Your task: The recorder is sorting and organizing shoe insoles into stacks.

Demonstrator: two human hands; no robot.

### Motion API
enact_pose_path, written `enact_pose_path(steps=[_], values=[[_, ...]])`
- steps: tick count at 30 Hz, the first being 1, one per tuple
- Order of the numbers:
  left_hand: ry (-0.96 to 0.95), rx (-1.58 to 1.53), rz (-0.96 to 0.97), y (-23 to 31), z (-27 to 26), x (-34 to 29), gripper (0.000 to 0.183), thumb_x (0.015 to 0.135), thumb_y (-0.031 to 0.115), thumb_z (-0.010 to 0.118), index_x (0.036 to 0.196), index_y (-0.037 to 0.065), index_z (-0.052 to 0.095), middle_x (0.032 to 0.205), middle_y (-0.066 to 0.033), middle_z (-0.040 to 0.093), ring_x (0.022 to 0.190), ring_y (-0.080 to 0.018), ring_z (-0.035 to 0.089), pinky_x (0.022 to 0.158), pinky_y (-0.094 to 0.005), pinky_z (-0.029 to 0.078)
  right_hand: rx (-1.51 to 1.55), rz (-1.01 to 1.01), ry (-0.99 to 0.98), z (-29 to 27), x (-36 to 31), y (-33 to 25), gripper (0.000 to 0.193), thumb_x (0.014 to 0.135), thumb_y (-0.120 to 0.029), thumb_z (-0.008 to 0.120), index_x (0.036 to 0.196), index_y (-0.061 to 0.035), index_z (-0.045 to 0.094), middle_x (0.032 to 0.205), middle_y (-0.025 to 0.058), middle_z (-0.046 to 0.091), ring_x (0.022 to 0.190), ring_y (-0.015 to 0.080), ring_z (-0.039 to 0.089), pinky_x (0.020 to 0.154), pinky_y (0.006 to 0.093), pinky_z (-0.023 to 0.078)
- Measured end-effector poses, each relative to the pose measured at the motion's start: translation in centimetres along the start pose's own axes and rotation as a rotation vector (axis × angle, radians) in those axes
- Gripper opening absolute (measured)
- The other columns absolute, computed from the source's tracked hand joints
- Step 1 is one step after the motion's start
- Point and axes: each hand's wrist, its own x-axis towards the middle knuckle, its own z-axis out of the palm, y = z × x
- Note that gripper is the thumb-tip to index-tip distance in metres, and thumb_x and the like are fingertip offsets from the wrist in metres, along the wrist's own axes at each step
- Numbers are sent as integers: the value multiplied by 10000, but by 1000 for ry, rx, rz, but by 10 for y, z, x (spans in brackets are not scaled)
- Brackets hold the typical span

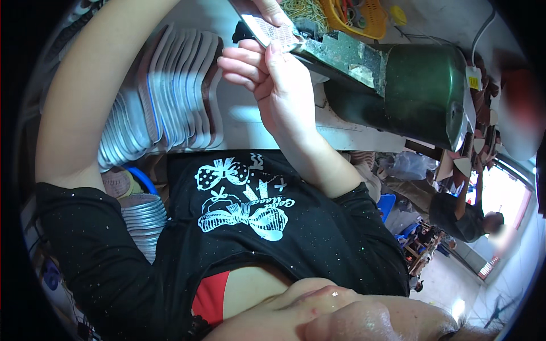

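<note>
My left hand (272, 11) comes in at the top edge, thumb over a flat, whitish piece with small print (267, 31); its other fingers are mostly out of view. From the other side, my right hand (278, 79) pinches the near edge of that piece with its thumb, while the remaining fingers stick out loosely to the left. One end of the piece lies at the tip of a worn green machine arm (347, 57), where a small metal part sits. Just left of my right hand stand many grey, sole-shaped pieces (182, 85) stacked on edge.
Behind the machine arm is a yellow plastic basket (355, 20), beside pale loose strands (304, 12). The dark green machine body (424, 85) fills the right of the worktable (347, 128). Another stack (142, 219) stands below at left. A co-worker (463, 216) is far right.
</note>
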Motion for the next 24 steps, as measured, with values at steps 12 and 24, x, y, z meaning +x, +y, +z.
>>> enact_pose_path(steps=[12,24], values=[[247,-156,-367,30,24,-42,375,787,365,666,675,7,649,558,-74,567,508,-151,491,508,-312,396,-156,221,-105,-15,7,-35,391,1004,-266,358,1038,71,553,918,220,662,785,247,682,695,325,560],[332,-150,-86,41,122,-119,358,738,323,711,640,8,572,513,-108,476,466,-176,486,461,-306,364,-396,283,-332,-37,-48,-46,358,924,-157,540,1234,15,494,1030,107,619,722,115,598,648,231,493]])
